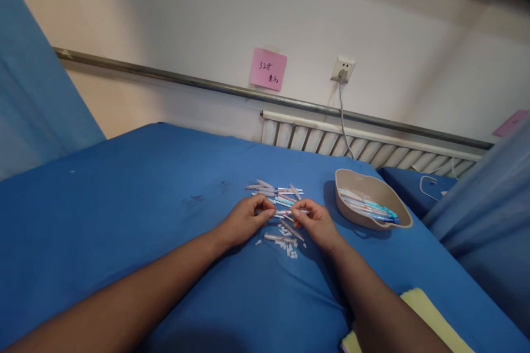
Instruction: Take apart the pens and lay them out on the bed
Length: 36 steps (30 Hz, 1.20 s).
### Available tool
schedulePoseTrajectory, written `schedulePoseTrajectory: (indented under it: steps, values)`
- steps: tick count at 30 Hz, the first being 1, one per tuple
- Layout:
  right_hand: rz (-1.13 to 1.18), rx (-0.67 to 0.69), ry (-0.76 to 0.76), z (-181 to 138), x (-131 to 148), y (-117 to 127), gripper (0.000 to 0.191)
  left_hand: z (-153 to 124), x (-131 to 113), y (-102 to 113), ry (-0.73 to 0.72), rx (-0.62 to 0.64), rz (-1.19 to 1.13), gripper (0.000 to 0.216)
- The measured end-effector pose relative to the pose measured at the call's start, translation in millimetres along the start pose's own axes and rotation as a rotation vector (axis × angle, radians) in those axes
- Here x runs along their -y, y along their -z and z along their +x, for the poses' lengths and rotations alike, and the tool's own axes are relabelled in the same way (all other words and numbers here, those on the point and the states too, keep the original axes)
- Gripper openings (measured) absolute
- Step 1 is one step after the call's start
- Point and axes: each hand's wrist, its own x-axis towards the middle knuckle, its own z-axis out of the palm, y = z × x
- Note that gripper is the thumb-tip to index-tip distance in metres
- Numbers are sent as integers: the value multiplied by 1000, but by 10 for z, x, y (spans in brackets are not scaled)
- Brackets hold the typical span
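Note:
My left hand (245,222) and my right hand (313,222) rest on the blue cloth (124,220), fingers pinched on the two ends of one thin pen (283,212) held level between them. Just behind it lies a loose heap of several pens and pen parts (275,190). In front, between my wrists, lie another pen part (280,238) and several small white caps (290,249).
A beige oval tray (356,179) at the right holds several pens with blue ends (372,208). A yellow cloth (434,317) lies at the near right. A radiator (364,143), a wall socket with cable (343,69) and a pink note (268,68) are behind.

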Motion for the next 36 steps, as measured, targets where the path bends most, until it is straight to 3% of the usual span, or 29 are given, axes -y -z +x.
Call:
schedulePoseTrajectory:
  steps: [8, 11, 14, 20, 24, 26, 30, 33, 36]
  values:
    - [53, -29, -26, -14, 41, -70, 28, 6, 20, -6, -13, -108, -68, 15]
    - [83, -50, -48, -19, 51, -97, 30, -1, -16, -8, 5, -125, -103, 24]
    - [90, -52, -50, -21, 54, -101, 30, 1, -33, -19, 47, -95, -230, 43]
    - [83, -81, -10, -2, 39, -80, 30, 37, 15, 14, 231, -21, -215, 38]
    - [67, -84, -14, 9, 15, -75, 31, 37, -1, 51, 149, -46, -301, 31]
    - [55, -84, -15, 8, 10, -74, 31, 32, -17, 53, 165, -44, -353, 42]
    - [39, -92, -14, 2, 24, -74, 30, 28, -19, 39, 257, -15, -315, 34]
    - [32, -107, -15, 5, 25, -67, 30, 31, -12, 41, 203, -27, -350, 28]
    - [28, -115, -12, 13, 0, -56, 29, 34, -12, 47, 185, -42, -441, 44]
